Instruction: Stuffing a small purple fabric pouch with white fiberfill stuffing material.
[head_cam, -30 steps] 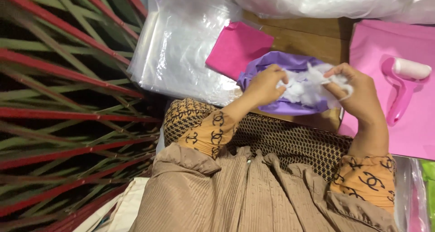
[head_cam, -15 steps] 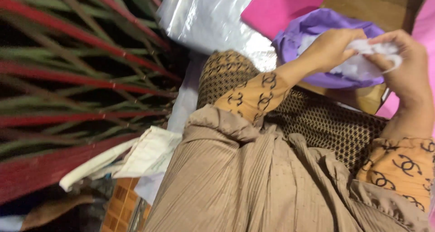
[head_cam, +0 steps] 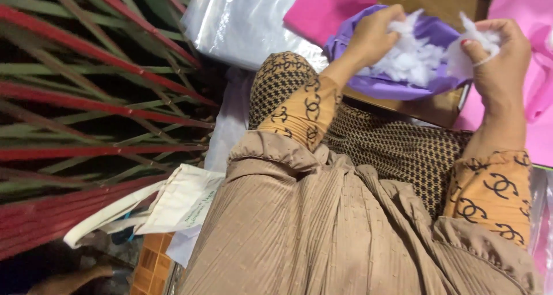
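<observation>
Head view: near the lap, the left hand (head_cam: 371,39) has its grip clenched in white stuffing (head_cam: 412,62) inside the purple cloth cover (head_cam: 391,86), probably to push it deeper. The right hand (head_cam: 498,56) pinches a loose tuft (head_cam: 475,42) above it. Beyond lies pink fabric (head_cam: 328,7).

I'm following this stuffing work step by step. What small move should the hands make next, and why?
Probably the right hand should bring its tuft of white stuffing down into the purple fabric piece. That tuft is lifted clear, while the left hand rests on the pile inside the purple fabric.
</observation>
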